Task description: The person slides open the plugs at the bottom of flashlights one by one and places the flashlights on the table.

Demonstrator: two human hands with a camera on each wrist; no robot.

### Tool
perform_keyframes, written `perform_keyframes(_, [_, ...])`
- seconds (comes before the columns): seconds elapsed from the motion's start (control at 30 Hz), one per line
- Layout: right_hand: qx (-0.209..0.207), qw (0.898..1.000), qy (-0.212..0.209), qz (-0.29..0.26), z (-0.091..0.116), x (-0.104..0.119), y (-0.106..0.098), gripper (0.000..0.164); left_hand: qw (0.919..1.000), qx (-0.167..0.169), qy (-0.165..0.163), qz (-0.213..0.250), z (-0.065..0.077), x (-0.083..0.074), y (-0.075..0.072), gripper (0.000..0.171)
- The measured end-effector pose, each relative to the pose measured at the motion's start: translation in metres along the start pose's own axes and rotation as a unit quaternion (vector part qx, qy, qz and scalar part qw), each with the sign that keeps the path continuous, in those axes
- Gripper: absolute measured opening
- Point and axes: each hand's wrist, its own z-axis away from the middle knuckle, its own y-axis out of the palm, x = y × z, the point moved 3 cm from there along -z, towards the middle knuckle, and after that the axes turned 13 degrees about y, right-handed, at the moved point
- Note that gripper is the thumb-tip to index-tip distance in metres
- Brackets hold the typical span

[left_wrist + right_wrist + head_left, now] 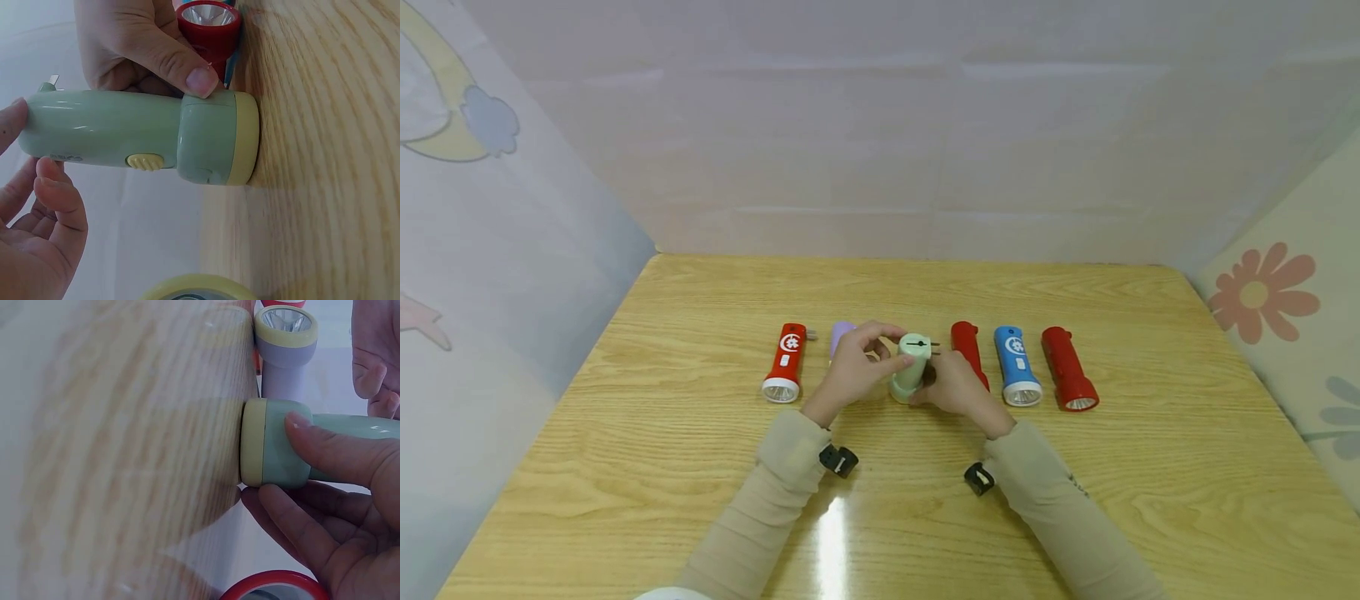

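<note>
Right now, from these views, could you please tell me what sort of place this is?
Probably an indoor tabletop setup for staged recording: a wooden table bordered by a pale backdrop and a flower-printed side panel, with flashlights in a row.

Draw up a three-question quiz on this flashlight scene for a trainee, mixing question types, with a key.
1. Fill in: The pale green plastic flashlight is held upright at the wooden table with its ____ rim facing down.

2. True or false: The blue plastic flashlight with a white rim lies between one plain red flashlight and another plain red flashlight.

3. Multiple choice: Which side's grip on the green flashlight is lower?
A) left
B) right
C) both equal

Key:
1. Yellow.
2. True.
3. B: the right hand grips the wide head near the table, while the left hand holds the upper, pronged end.
</note>
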Motion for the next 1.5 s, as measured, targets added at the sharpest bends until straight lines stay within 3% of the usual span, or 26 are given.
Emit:
perform_keyframes(0.17, [0.002,1.000,0.002,-0.002,0.000,-0.001,0.000,0.051,0.9999,0.000,-0.011,-0.006,-0.001,-0.003,0.001,0.030])
perform_keyframes(0.4, [0.012,1.000,0.005,-0.006,-0.001,-0.002,-0.001,0.045,0.9999,0.001,-0.008,-0.015,-0.001,-0.034,0.000,0.028])
perform_keyframes(0.53, [0.020,1.000,0.006,-0.011,-0.001,-0.002,-0.001,0.040,0.9998,-0.005,-0.003,-0.018,0.000,-0.038,-0.001,0.027])
perform_keyframes(0.93, [0.034,0.999,-0.008,-0.021,0.000,-0.001,-0.001,0.033,0.9995,-0.011,-0.013,-0.026,-0.001,-0.038,-0.001,0.029])
perform_keyframes(1.3, [0.038,0.999,0.006,-0.015,0.000,-0.004,0.000,0.032,0.9995,-0.017,-0.007,-0.024,0.000,-0.039,0.001,0.031])
perform_keyframes(1.5, [0.040,0.999,-0.013,-0.022,0.003,-0.002,-0.003,0.032,0.9994,-0.028,-0.010,-0.018,-0.001,-0.039,0.001,0.030])
